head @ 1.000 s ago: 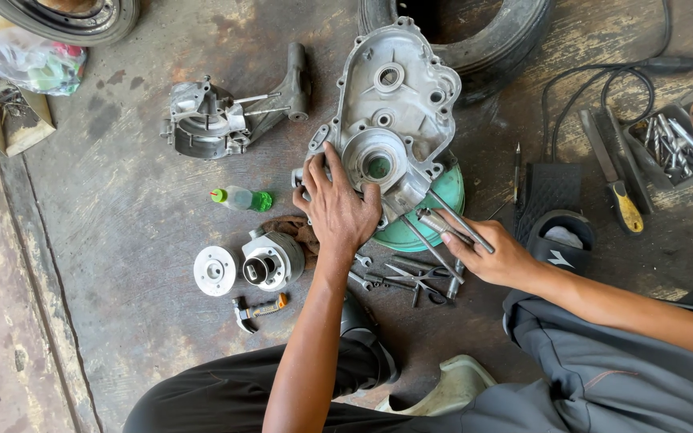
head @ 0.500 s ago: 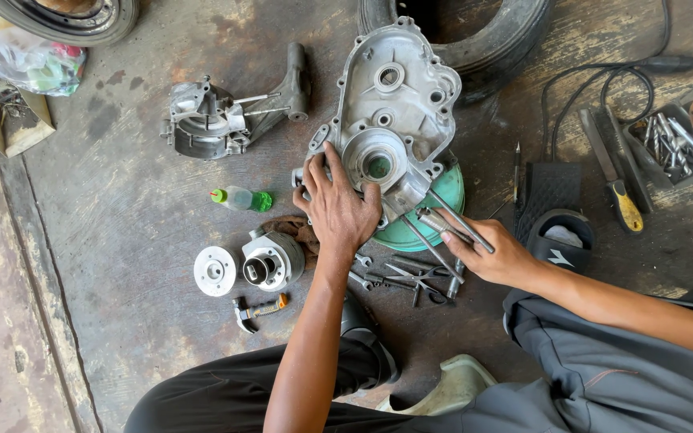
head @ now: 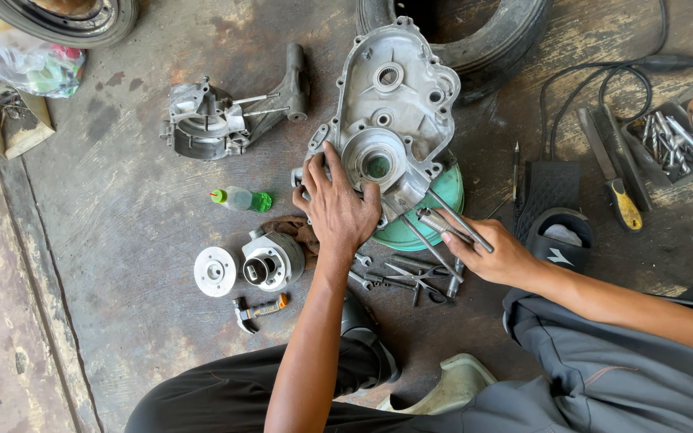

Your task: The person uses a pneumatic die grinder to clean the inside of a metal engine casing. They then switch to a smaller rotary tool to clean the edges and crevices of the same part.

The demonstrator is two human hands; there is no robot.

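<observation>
Cast aluminium engine case (head: 399, 112) sits on the green tub (head: 435, 210), likely heavy, rigid, oily, so grip its rim; left hand (head: 338, 210) lies flat and spread on it, right hand (head: 497, 255) closed round a metal rod (head: 452, 218).

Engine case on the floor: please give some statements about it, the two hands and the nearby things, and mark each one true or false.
1. The left hand lies flat on the grey engine case. True.
2. The right hand is empty. False: it holds a slim metal tool.
3. The engine case rests on a green round tub. True.
4. The small green-capped bottle stands upright. False: it lies on its side.
5. A yellow-handled tool lies right of the case. True.
</observation>
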